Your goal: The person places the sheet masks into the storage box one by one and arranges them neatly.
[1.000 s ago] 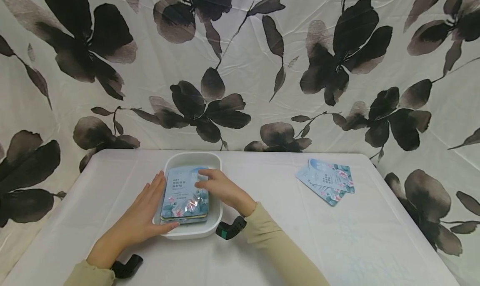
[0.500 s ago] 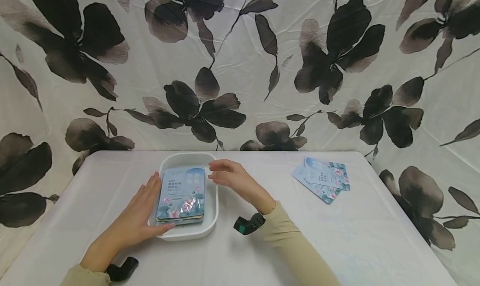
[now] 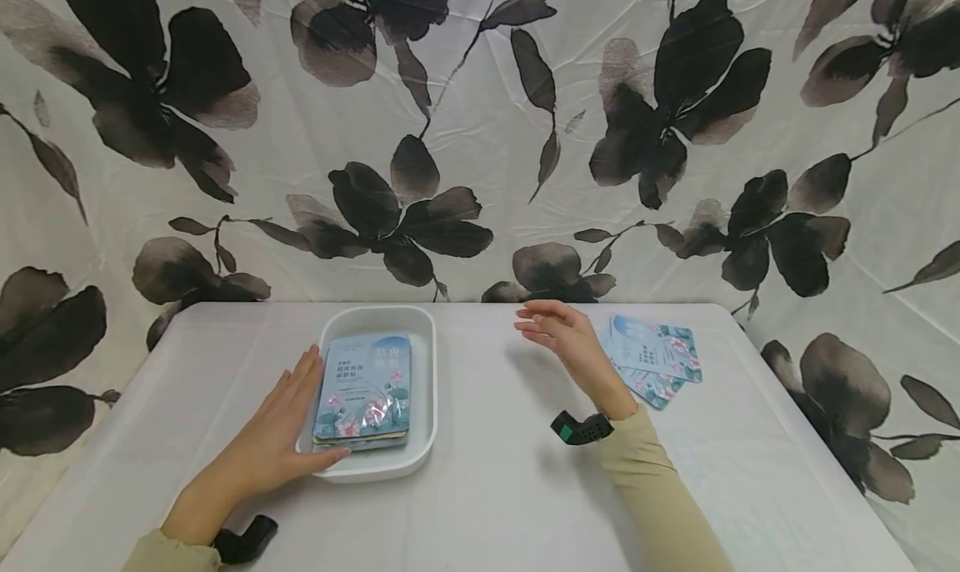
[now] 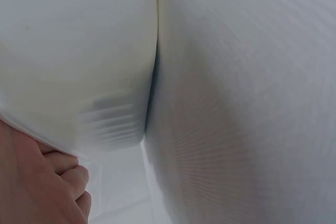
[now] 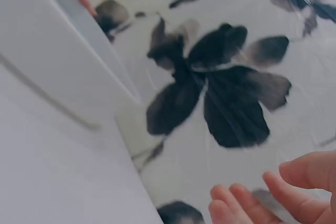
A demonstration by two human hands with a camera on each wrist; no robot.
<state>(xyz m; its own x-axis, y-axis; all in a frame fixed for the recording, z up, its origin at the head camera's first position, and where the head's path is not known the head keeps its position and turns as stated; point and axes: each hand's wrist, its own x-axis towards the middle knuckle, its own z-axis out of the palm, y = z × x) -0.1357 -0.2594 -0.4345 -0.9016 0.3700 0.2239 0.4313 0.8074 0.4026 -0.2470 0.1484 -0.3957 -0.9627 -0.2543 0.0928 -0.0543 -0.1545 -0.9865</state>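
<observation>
In the head view, a white plastic tray (image 3: 423, 426) holds a stack of flat, light blue sachets (image 3: 363, 388) printed with pink flowers. My left hand (image 3: 258, 443) rests along the tray's left side, fingers extended and thumb at the front rim. The left wrist view shows its fingers (image 4: 73, 179) against the tray's outer wall (image 4: 68, 66). Over the table to the right of the tray is my right hand (image 3: 570, 347), holding nothing, its fingers slightly bent. Just beyond it lie two overlapping blue sachets (image 3: 656, 347), the lower one partly covered.
Everything stands on a table with a white cloth (image 3: 480, 489). A pale curtain with dark flowers (image 3: 480, 138) hangs behind the table's far edge. Black wrist devices (image 3: 581, 428) sit on both wrists.
My right hand has left the stack in the tray and moved right, towards the two loose sachets. My left hand has stayed at the tray.
</observation>
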